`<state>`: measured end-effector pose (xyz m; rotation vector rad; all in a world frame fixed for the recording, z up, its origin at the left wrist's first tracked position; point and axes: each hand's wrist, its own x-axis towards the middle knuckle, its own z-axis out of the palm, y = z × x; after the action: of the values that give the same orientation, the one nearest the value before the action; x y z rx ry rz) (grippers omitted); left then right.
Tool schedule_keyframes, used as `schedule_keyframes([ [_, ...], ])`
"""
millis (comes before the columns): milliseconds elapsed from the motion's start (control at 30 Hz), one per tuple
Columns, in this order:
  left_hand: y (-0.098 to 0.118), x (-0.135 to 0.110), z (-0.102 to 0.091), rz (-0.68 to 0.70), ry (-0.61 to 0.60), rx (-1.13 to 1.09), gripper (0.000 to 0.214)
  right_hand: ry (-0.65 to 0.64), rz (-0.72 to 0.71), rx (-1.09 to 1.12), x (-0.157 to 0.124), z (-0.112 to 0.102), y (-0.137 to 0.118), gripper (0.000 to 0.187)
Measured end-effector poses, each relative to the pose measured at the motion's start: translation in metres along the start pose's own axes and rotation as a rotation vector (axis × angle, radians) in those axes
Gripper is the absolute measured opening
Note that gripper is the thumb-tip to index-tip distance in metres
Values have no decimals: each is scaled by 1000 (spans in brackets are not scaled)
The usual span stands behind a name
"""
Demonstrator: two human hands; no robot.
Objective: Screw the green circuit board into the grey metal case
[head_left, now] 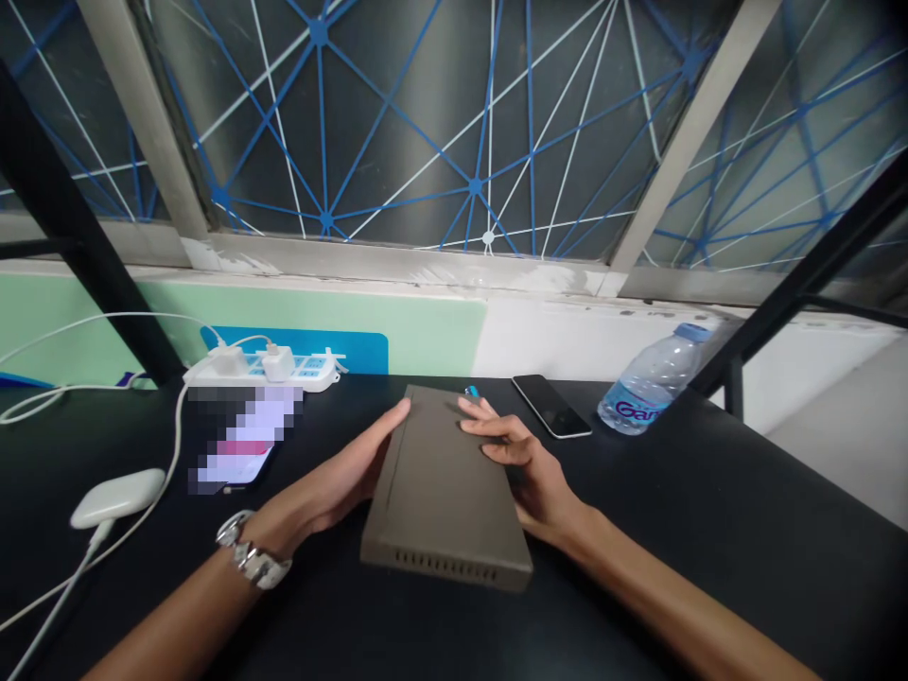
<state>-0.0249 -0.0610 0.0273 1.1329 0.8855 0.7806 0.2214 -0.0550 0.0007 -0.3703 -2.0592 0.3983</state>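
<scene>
Holds a flat grey-brown box (446, 482) between both hands over the middle of the black desk (673, 558), slotted narrow end facing the viewer; cannot tell about contact with the desktop underneath. Clasps the left side with the left hand (355, 465), thumb laid along the edge near the far corner, other fingers mostly hidden behind the casing. Grips the right side with the right hand (529, 468), fingers slightly parted and bent over onto the top face, thumb out of sight. Reaches in with bare forearms from the two lower corners, left wrist circled by a silver-coloured metal band (259, 565). Shows a small blue item (473, 391) just beyond the box's far right corner. Farther right, reads "Ga" at the start of the purple lettering on the blue label of a clear bottle (642, 388), beside a dark-screened phone (553, 407). To the left, keeps a lit phone (245, 445) with its screen blurred into unreadable blocks, near a white rounded case (117, 498) and a white power strip (316, 376), markings too small to read.
</scene>
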Motion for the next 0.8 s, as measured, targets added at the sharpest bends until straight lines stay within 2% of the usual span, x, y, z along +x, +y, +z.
schedule_keyframes([
  [67, 0, -3, 7, -102, -82, -132, 46, -23, -9, -55, 0, 0, 2, 54],
  [133, 0, -4, 13, -64, -80, -189, 47, -23, 54, -129, 2, 0, 1, 51],
  [167, -1, -3, 14, -26, -71, -196, 48, 4, 111, -164, 3, 0, 1, 50],
  [233, -3, -1, 16, 40, -43, -181, 48, 141, 259, -175, 6, 1, -1, 46],
  [300, -6, 2, 16, 95, 6, -151, 47, 283, 449, -65, 9, 2, -3, 38],
  [333, -7, 3, 15, 116, 29, -141, 47, 295, 556, 19, 10, 2, -5, 32],
  [400, -10, 5, 16, 142, 69, -143, 47, 195, 765, 164, 11, 2, -8, 28],
  [467, -12, 7, 16, 154, 112, -156, 47, 48, 907, 244, 11, 3, -12, 33],
  [533, -13, 9, 16, 153, 162, -155, 46, 5, 961, 307, 11, 4, -14, 38],
  [600, -14, 9, 15, 134, 189, -145, 45, 44, 968, 398, 11, 3, -16, 38],
  [700, -13, 9, 14, 82, 189, -141, 47, 150, 943, 518, 16, -4, -18, 34],
  [800, -13, 9, 15, 36, 241, -120, 49, 319, 908, 486, 25, -17, -22, 37],
])
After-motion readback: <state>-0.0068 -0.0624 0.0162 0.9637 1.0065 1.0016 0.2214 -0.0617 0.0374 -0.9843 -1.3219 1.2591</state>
